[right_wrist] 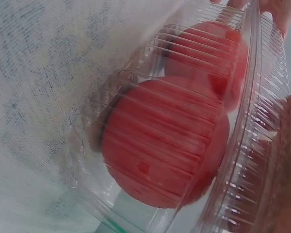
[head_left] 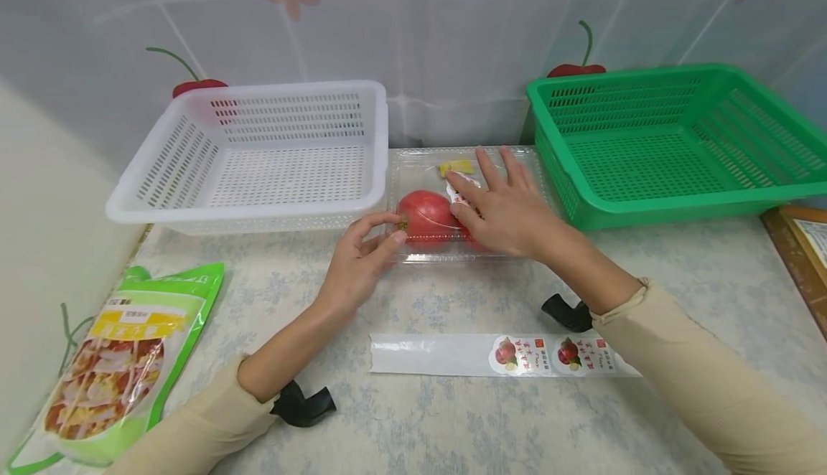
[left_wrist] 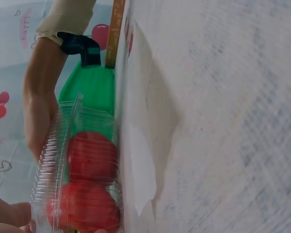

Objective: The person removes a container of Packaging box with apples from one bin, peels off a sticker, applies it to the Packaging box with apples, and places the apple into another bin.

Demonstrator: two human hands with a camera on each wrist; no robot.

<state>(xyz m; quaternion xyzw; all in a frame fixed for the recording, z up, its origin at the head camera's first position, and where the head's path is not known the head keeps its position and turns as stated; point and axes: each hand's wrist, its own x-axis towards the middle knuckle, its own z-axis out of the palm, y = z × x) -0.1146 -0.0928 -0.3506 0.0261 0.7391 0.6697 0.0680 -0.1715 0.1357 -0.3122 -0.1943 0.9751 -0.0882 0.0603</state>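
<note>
"First, which step is in hand?"

"Apparently label application. The right hand, fingers extended, lies over the white sticker label on the clear clamshell box. The left hand pinches the box's near left edge."

"Box position?"

"On the desk, between the white basket and the green basket; two red fruits inside."

"Next move?"

"It probably calls for light, even pressure across the label, with the box held steady."

1. Behind the left hand: cream left sleeve, its cuff slightly wrinkled.
2. Behind the right hand: cream right sleeve, edge puckered.
3. Beside each wrist: a black, bent piece, left and right.
</note>
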